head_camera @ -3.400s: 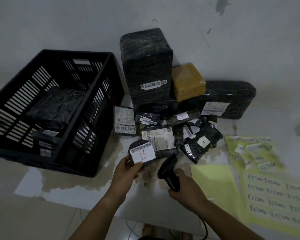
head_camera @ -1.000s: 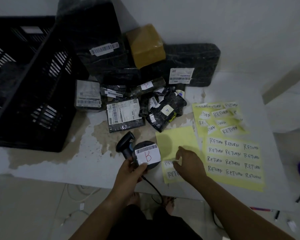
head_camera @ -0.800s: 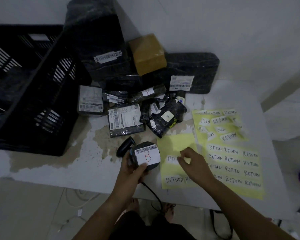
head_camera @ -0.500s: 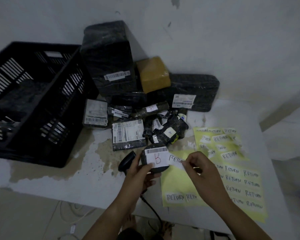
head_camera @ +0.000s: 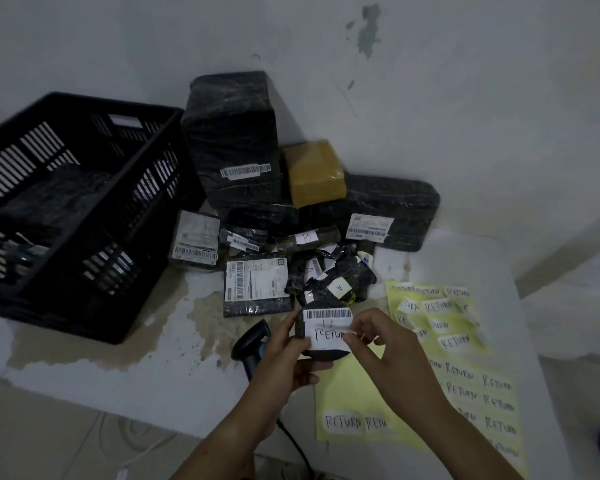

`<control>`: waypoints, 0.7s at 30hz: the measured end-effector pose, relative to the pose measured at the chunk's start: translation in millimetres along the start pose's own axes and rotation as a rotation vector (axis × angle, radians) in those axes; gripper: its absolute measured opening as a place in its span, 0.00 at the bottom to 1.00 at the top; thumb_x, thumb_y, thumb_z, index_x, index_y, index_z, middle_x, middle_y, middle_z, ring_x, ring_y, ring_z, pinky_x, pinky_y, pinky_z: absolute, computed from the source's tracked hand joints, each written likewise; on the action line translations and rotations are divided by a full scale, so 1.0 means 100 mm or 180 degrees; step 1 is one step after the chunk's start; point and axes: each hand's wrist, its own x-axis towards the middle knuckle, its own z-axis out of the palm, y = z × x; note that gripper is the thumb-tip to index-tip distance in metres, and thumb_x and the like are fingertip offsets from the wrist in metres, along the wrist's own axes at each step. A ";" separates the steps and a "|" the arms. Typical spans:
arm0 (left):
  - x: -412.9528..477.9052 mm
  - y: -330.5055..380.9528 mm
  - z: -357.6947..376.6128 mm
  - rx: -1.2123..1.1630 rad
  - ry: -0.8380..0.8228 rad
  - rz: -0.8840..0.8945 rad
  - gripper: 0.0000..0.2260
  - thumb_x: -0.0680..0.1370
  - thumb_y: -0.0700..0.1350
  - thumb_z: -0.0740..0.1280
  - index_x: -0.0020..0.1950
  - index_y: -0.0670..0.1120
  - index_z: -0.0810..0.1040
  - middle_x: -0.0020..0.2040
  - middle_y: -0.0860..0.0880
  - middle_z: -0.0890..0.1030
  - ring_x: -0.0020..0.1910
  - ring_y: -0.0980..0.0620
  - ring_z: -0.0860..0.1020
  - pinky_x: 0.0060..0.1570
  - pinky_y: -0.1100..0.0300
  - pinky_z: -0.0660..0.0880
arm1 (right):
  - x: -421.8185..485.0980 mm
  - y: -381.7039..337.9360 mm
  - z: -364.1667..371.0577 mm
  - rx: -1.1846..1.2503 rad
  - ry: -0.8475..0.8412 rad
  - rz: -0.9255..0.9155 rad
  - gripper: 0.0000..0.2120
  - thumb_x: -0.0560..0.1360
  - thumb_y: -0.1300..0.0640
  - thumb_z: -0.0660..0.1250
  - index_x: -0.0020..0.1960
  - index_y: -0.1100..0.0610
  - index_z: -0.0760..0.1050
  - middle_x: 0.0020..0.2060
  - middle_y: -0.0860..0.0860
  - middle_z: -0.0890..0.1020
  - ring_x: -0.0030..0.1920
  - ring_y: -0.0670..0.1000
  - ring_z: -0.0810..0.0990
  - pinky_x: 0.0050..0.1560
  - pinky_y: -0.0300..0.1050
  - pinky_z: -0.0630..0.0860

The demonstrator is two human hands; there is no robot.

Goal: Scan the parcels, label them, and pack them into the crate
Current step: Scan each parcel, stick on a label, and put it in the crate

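Note:
My left hand (head_camera: 284, 355) grips a small round black parcel (head_camera: 326, 355) with a barcode strip on top. My right hand (head_camera: 385, 344) pinches a white RETURN sticker (head_camera: 328, 336) and holds it against the parcel's face, over the handwritten letter. The black barcode scanner (head_camera: 250, 341) lies on the table just left of my left hand, its cable running down off the edge. The black slatted crate (head_camera: 94, 209) stands at the left with dark parcels inside. Yellow sheets of RETURN stickers (head_camera: 471, 386) lie at the right.
A heap of black wrapped parcels (head_camera: 257, 271) and a tan box (head_camera: 312, 171) leans against the wall behind my hands. A tall black parcel (head_camera: 232, 140) stands beside the crate. The table edge runs below my wrists, with cables on the floor.
My right hand peeled a RETURN sticker from the yellow sheet and brought it onto the parcel held by my left hand. The scanner was put down on the table earlier.

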 end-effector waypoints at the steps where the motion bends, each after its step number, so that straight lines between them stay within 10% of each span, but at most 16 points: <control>1: 0.00 0.02 0.00 0.0004 -0.0003 0.0022 0.19 0.84 0.40 0.60 0.63 0.65 0.72 0.53 0.48 0.87 0.50 0.40 0.86 0.40 0.55 0.78 | 0.02 0.00 0.01 -0.0056 -0.0012 -0.0001 0.04 0.76 0.49 0.69 0.45 0.44 0.73 0.41 0.41 0.80 0.47 0.44 0.78 0.45 0.40 0.74; 13: -0.09 0.13 0.02 0.0258 -0.0017 0.0329 0.22 0.76 0.54 0.71 0.68 0.65 0.69 0.55 0.50 0.86 0.50 0.46 0.86 0.46 0.56 0.79 | 0.11 -0.05 0.08 -0.0791 0.0154 -0.0405 0.06 0.75 0.49 0.69 0.47 0.43 0.71 0.39 0.36 0.75 0.46 0.39 0.74 0.42 0.31 0.68; 21: -0.10 0.07 0.03 0.0366 0.0049 0.0468 0.17 0.84 0.46 0.64 0.67 0.65 0.69 0.53 0.51 0.86 0.47 0.46 0.86 0.43 0.58 0.79 | 0.05 -0.05 0.13 -0.0305 0.0688 0.0070 0.19 0.69 0.49 0.76 0.53 0.43 0.70 0.47 0.38 0.73 0.49 0.42 0.73 0.46 0.39 0.73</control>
